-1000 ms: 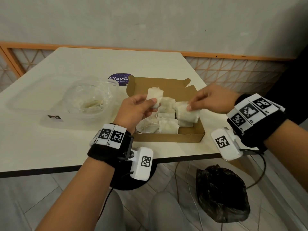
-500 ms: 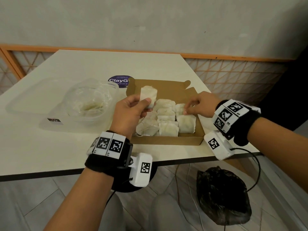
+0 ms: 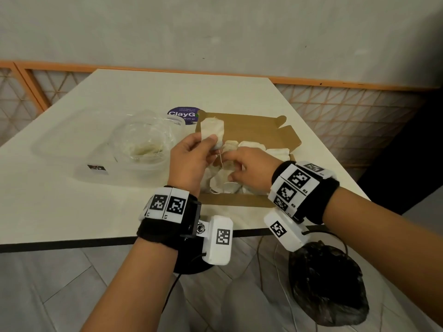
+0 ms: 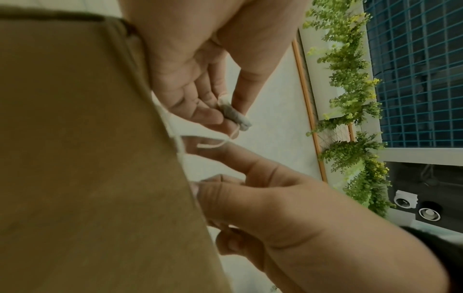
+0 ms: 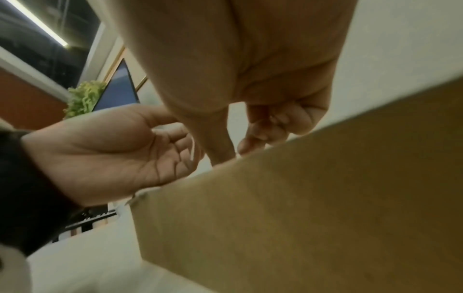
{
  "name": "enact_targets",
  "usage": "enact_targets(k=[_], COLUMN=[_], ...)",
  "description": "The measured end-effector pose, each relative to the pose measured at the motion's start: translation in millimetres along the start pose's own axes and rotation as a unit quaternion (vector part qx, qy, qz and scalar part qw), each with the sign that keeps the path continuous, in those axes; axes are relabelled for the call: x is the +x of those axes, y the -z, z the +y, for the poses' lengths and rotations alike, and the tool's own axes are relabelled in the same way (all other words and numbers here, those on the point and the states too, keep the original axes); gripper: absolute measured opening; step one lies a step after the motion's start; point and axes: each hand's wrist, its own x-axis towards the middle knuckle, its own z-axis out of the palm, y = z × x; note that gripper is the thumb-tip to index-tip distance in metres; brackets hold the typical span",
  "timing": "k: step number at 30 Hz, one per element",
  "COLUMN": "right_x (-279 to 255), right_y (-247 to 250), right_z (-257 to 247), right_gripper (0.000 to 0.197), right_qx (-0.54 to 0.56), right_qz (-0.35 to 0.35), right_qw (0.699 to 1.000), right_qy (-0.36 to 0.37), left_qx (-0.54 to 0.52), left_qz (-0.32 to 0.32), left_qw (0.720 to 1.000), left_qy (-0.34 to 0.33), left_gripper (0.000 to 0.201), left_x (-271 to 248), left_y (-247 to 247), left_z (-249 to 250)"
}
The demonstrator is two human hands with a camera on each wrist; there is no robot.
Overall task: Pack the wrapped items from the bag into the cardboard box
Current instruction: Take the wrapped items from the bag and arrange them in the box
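While I hold one more wrapped item [image 3: 212, 131] up over the box, I look from my left side across to my right. Far left on the bench [image 3: 72, 200] sits the clear bag [image 3: 141, 142], with a few pale items left in it, I think. Next comes my left hand [image 3: 191, 161]. Its grip is closed on the wrapped item, pinched at the bottom between thumb and fingers, so the item stands up above the box. A thin string [image 3: 220, 159] hangs down from it. Then comes the cardboard box [image 3: 242, 201], open, with lots of wrapped items already lying inside in rows. My right hand [image 3: 249, 171] is down in the box, fingers curled on the items and strings there; I cannot tell if its grip holds a string or just pushes things aside. To do this step well, I think I should make a little gap with my right hand first. Then I should lower the new item flat into that gap, tuck its string in too, and not squash the soft ones beside it. If the string catches on another one, it could pull that one out.
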Motion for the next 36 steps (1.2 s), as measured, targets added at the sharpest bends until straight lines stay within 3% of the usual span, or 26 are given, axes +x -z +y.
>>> enact_targets(k=[4, 8, 12, 21, 23, 26, 30, 36], right_x=[0, 1, 4, -38, -49, -58, -53, -23], right_y=[-6, -7, -8, 66, 83, 92, 71, 41], right_z=[-7, -8, -5, 21, 32, 46, 62, 76], right_gripper=[0.039, 0.04, 0.021, 0.015, 0.014, 0.017, 0.017, 0.022], right_qx=[-0.065, -0.069, -0.072, -0.01, -0.04, -0.079, -0.089, -0.187], right_qz=[-0.046, -0.043, 0.005, 0.094, 0.08, 0.006, -0.096, -0.082], right_qw=[0.996, 0.995, 0.995, 0.996, 0.996, 0.995, 0.987, 0.972], right_qy=[0.042, 0.066, 0.07, -0.005, -0.03, -0.062, -0.095, -0.112], left_qx=[-0.01, -0.031, -0.016, 0.002, 0.008, 0.017, 0.028, 0.035], left_qz=[0.007, 0.012, -0.002, -0.013, -0.016, -0.017, -0.017, -0.016], left_qw=[1.0, 0.999, 1.0, 1.0, 1.0, 1.0, 0.999, 0.999], left_qy=[0.014, 0.014, 0.006, 0.006, -0.001, -0.013, -0.021, -0.027], left_gripper=[0.004, 0.008, 0.004, 0.005, 0.003, 0.004, 0.003, 0.006], left_x=[-2, -2, -1, 4, 4, 4, 4, 3], left_y=[-3, -5, -2, 4, 5, 6, 4, 3], left_z=[1, 0, 0, -5, -7, -8, -10, -9])
